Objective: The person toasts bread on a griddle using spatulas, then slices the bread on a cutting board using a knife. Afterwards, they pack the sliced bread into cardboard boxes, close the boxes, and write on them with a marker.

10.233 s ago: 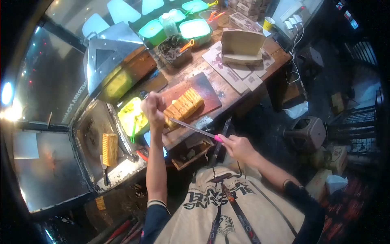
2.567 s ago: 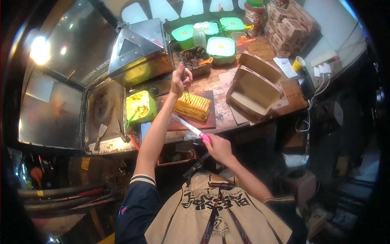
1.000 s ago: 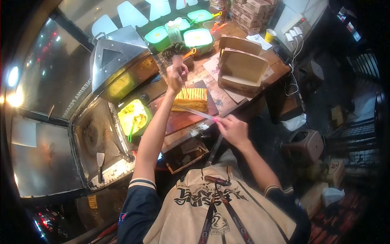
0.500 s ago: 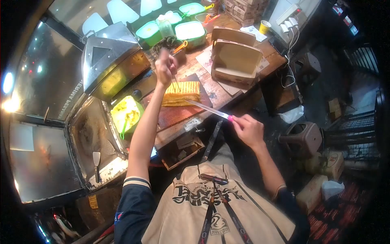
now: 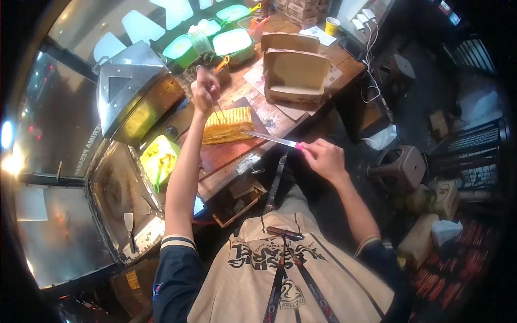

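On a reddish-brown cutting board (image 5: 219,157) lies a golden, layered slab of filled pancake (image 5: 229,129), its top marked by rows of parallel cuts. My left hand (image 5: 204,92) is closed above its far left part, gripping a thin pronged metal fork (image 5: 221,113) whose tips point down at the top; the handle is hidden in my fist. In my right hand (image 5: 325,160) is a long knife (image 5: 272,139) with a pink handle. The blade reaches left, its tip at the near right side of the pancake.
An open cardboard box (image 5: 296,75) stands right of the board. Green tubs (image 5: 232,46) line the back beside a metal cabinet (image 5: 134,89). At left are a yellow bag (image 5: 160,156) and a spatula (image 5: 129,229). A stool (image 5: 398,167) stands on the floor at right.
The whole view has shifted, so the table appears further left. The knife tip has drawn back slightly to the right along the pancake. Both hands keep their holds.
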Available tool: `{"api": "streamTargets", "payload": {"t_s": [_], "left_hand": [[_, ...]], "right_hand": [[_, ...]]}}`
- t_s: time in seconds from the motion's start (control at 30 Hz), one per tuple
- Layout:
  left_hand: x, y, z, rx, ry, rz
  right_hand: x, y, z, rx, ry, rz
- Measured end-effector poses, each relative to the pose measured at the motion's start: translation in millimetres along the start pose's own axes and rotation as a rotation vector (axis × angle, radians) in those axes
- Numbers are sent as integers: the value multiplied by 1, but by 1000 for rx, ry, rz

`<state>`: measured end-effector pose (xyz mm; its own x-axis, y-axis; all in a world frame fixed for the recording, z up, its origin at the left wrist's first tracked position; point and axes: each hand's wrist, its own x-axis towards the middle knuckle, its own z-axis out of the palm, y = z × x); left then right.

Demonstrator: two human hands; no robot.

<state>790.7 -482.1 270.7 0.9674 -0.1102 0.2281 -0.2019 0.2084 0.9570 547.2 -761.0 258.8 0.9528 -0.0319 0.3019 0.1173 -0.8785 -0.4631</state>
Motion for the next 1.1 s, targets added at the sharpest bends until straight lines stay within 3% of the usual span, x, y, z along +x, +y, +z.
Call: {"api": "streamTargets", "payload": {"t_s": [0.13, 0.53, 0.8, 0.97, 1.1], "left_hand": [[3, 1, 4, 69, 52, 23], [7, -3, 4, 29, 34, 1], [2, 0, 4, 75, 50, 66], [-1, 2, 7, 82, 24, 50], [-1, 3, 4, 103, 45, 56]], "right_hand": [[-13, 11, -27, -25, 5, 21], [7, 2, -10, 24, -8, -115], [11, 31, -21, 25, 9, -98], [22, 15, 12, 38, 8, -133], [22, 35, -12, 29, 2, -91]]}}
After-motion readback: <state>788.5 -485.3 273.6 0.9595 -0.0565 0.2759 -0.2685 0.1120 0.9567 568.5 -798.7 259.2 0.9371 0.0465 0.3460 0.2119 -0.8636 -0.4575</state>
